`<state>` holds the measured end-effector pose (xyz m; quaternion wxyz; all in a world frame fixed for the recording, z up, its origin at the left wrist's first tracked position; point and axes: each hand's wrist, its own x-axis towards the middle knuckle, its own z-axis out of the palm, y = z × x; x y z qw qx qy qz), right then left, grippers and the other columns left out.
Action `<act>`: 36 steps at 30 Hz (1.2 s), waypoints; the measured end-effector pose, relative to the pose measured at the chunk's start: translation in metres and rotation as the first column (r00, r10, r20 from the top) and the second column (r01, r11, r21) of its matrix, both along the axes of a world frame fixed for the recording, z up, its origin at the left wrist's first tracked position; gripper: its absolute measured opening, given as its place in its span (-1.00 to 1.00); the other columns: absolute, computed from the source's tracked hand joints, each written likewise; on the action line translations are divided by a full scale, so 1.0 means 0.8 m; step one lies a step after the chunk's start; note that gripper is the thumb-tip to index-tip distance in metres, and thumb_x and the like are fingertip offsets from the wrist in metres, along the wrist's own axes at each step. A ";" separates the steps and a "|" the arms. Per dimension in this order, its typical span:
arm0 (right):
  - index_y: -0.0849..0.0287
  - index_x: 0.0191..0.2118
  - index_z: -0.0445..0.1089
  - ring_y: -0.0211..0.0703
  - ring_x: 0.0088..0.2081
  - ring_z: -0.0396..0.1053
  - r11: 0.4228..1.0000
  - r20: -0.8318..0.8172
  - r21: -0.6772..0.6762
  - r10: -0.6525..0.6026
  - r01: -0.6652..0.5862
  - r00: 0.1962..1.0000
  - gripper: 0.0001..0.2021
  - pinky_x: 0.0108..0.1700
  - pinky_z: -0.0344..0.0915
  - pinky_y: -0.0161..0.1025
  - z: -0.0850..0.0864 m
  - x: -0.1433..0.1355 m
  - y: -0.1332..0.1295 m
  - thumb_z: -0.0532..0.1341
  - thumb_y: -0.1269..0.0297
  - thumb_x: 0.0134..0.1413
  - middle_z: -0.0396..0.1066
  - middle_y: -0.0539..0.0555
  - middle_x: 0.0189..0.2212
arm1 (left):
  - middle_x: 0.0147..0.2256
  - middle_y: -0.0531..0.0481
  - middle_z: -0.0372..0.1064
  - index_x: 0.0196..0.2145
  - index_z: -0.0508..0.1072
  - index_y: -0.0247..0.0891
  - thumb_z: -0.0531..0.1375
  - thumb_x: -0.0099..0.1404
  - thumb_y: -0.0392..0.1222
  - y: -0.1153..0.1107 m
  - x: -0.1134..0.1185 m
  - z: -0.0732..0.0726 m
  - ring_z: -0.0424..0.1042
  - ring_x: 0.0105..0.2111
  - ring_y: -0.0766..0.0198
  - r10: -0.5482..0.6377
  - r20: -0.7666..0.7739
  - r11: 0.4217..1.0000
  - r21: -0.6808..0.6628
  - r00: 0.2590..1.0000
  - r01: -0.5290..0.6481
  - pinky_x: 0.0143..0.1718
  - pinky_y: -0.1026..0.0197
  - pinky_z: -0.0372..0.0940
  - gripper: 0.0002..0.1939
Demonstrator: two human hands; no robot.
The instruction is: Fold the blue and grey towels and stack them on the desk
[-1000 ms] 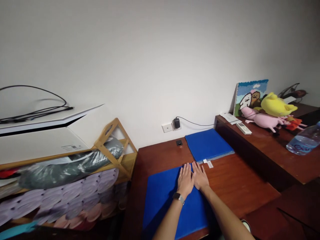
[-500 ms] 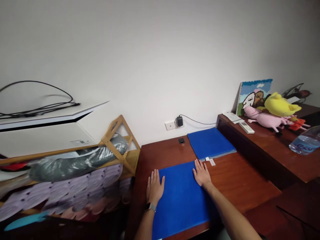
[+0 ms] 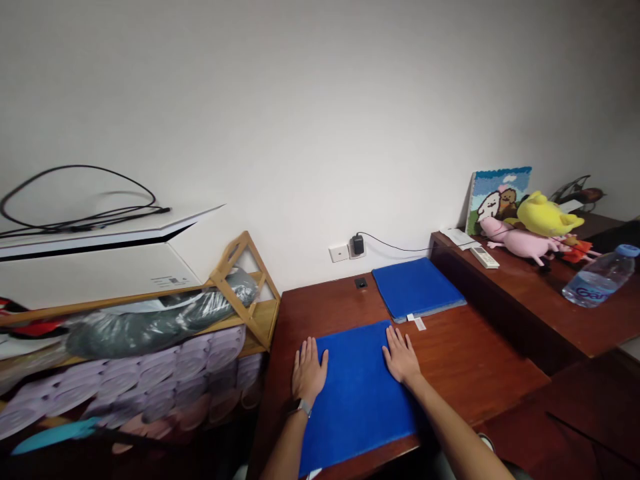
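Observation:
A blue cloth [image 3: 357, 393] lies spread flat on the brown wooden table [image 3: 325, 303]. On its left edge, near the far corner, rests my left hand [image 3: 309, 373], fingers stretched out and palm down; a watch is on that wrist. My right hand [image 3: 401, 355] lies flat at the far right corner, its fingers extended and partly on the wood. Behind it, against the wall, sits a folded blue cloth [image 3: 417, 287] with a white tag [image 3: 419, 324] at its near edge. Neither hand grasps anything.
Left stands a wooden rack [image 3: 245, 287] with purple slippers [image 3: 185, 360], a plastic-wrapped bundle [image 3: 160, 331] and a white box [image 3: 100, 270]. On the raised surface at right are a remote [image 3: 485, 257], plush toys [image 3: 550, 217] and a water bottle [image 3: 600, 280]. A plugged charger [image 3: 357, 245] is on the wall.
The view has shifted slightly, bringing more of the water bottle into sight. Both hands stay flat on the blue cloth's edges in nearly the same places.

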<state>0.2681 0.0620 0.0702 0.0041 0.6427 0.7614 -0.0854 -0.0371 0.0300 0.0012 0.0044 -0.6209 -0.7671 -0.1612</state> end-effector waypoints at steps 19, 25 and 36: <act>0.17 0.55 -0.26 -0.07 0.56 -0.36 1.000 0.013 0.011 0.028 -0.028 1.000 -0.35 0.55 -0.33 0.09 -0.011 0.003 0.004 -0.25 0.07 0.47 -0.38 0.00 0.53 | 0.47 -0.12 -0.03 0.49 0.06 -0.26 -0.23 0.58 0.17 0.005 0.174 0.035 -0.03 0.49 0.07 -0.392 0.111 0.918 -0.024 0.913 0.397 0.50 -0.13 -0.05 -0.29; 0.22 0.55 -0.25 -0.09 0.56 -0.34 1.000 -0.002 -0.008 0.000 0.000 1.000 -0.33 0.56 -0.36 0.07 0.004 -0.003 0.001 -0.24 0.04 0.48 -0.34 0.04 0.53 | 0.46 -0.23 0.01 0.48 0.08 -0.39 -0.20 0.56 0.17 -0.045 0.017 -0.018 0.02 0.47 -0.01 -0.044 0.037 0.999 -0.001 0.998 0.044 0.46 -0.16 0.00 -0.25; 0.18 0.56 -0.28 -0.09 0.56 -0.36 0.999 0.038 0.036 0.008 -0.009 0.999 -0.34 0.56 -0.28 0.05 0.006 0.017 -0.061 -0.32 0.04 0.49 -0.35 -0.02 0.53 | 0.46 -0.26 0.01 0.44 0.16 -0.47 -0.20 0.54 0.19 -0.057 0.017 -0.003 0.03 0.47 0.03 0.008 0.055 1.000 -0.001 0.998 -0.008 0.47 -0.08 -0.02 -0.20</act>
